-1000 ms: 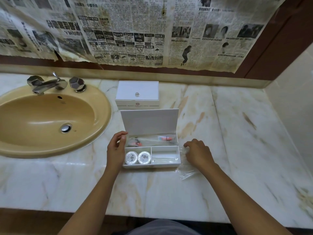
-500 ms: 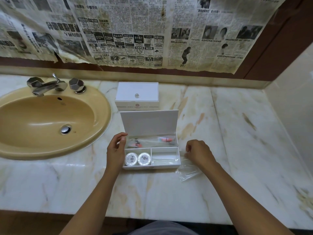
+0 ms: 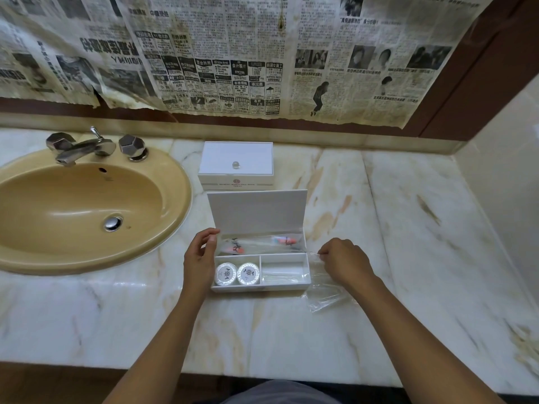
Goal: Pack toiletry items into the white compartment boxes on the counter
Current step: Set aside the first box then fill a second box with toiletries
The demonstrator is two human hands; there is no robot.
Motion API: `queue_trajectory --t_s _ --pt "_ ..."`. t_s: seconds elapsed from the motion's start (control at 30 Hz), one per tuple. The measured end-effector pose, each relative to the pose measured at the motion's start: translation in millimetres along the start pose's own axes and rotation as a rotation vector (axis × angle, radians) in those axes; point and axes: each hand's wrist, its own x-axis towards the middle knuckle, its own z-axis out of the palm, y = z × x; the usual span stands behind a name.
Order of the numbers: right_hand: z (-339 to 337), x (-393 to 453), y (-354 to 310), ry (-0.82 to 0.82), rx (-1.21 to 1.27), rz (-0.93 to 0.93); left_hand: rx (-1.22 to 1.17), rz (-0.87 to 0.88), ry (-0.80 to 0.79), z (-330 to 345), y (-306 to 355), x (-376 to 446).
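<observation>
Head view: open box (image 3: 259, 275) on my table (image 3: 262, 330).
My left hand (image 3: 199, 260) rests beside it, grip loosely spread; my right hand (image 3: 345, 262) pinches a clear plastic bag (image 3: 323, 295).

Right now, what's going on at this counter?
A person is packing an open white compartment box on the marble counter beside the sink. Two round soaps sit in its front left section, and wrapped items fill the long back one. The left hand rests against the box's left side; the right hand pinches a clear plastic wrapper beside it. A second, closed box stands behind.
</observation>
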Motion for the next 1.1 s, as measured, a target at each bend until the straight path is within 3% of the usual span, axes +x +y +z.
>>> queue_trajectory --t_s 0.4,0.73,0.83,1.1 --pt "-3 -2 -1 0.017 -0.083 -0.016 -0.008 -0.008 -0.004 -1 -1 1" --pt "-34 -15 -34 0.227 0.069 -0.223 -0.030 -0.012 -0.004 0 0 0" --pt "-21 -22 -53 0.173 0.070 -0.293 -0.031 -0.011 0.003 1 1 0" --pt "19 -25 -76 0.015 -0.209 -0.404 -0.022 -0.017 0.003 -1 -1 1"
